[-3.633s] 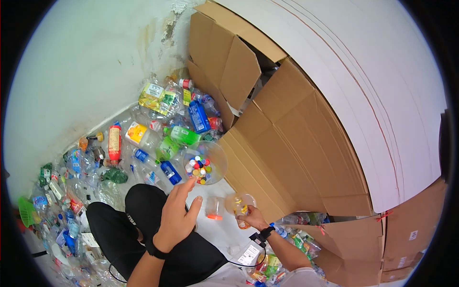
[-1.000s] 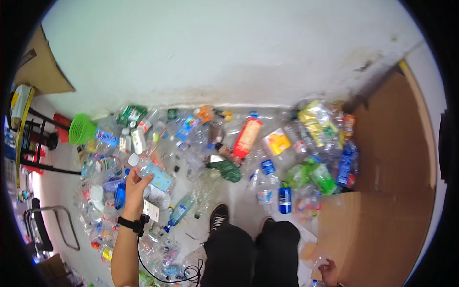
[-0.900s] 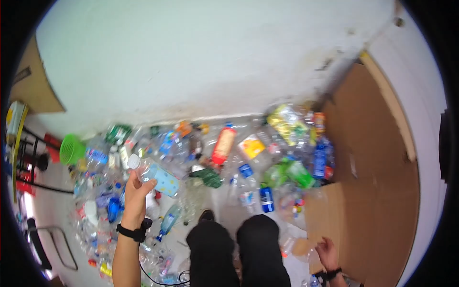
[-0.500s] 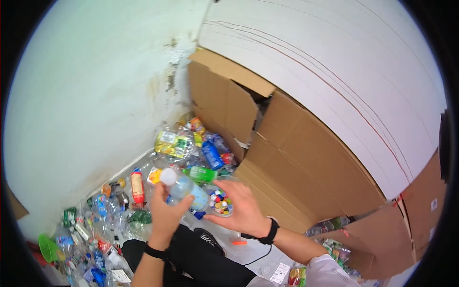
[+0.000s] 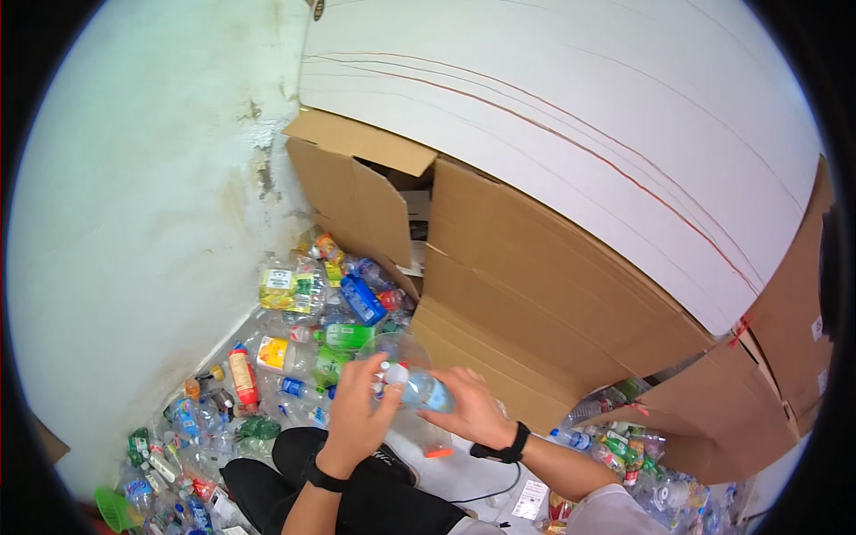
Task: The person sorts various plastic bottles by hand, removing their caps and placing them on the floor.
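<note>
A clear plastic bottle [image 5: 430, 393] with a pale blue label lies tilted between my hands, its white cap [image 5: 397, 374] toward the left. My right hand [image 5: 473, 408] is wrapped round the bottle's body. At the neck end, the fingers of my left hand [image 5: 357, 410] close on the cap; their tips are partly hidden. Just behind the bottle stands a clear round tub [image 5: 412, 346]. Its contents are mostly covered by my hands and the bottle.
Plastic bottles and packs heap along the left wall, among them a red bottle [image 5: 242, 379], a blue bottle [image 5: 362, 300] and a green bottle [image 5: 346, 336]. A large cardboard sheet [image 5: 526, 294] leans behind. More bottles lie at right. A green basket [image 5: 113, 508] stands lower left.
My right hand has gone from open beside the bottle to gripping its body. My left hand has shifted from the body to the cap. The bottle has moved right and lower; the view has turned right.
</note>
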`<action>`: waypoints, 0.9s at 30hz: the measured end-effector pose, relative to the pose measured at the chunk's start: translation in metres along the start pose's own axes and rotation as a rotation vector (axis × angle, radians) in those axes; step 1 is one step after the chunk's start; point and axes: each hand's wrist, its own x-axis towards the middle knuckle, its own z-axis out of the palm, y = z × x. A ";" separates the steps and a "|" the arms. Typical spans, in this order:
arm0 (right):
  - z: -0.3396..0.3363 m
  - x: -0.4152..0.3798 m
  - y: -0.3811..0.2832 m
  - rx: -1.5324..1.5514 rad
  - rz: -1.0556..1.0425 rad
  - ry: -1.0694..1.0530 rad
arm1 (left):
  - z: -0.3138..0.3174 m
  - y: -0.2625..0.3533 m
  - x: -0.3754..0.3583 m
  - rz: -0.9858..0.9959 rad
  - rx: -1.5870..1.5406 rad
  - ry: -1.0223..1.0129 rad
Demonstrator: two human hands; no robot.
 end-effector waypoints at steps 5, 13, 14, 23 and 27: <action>0.003 -0.031 0.023 0.026 -0.008 -0.107 | -0.003 -0.001 -0.004 0.309 0.323 -0.312; 0.001 -0.050 0.032 0.125 -0.037 -0.255 | 0.006 -0.005 -0.023 0.455 0.381 -0.446; 0.000 -0.051 0.030 0.104 -0.037 -0.247 | 0.006 -0.005 -0.024 0.447 0.379 -0.464; 0.009 -0.057 0.025 -0.018 -0.058 -0.161 | 0.017 -0.007 -0.035 0.304 0.284 -0.396; 0.007 -0.056 0.019 -0.081 -0.081 -0.093 | 0.028 -0.010 -0.038 0.259 0.274 -0.292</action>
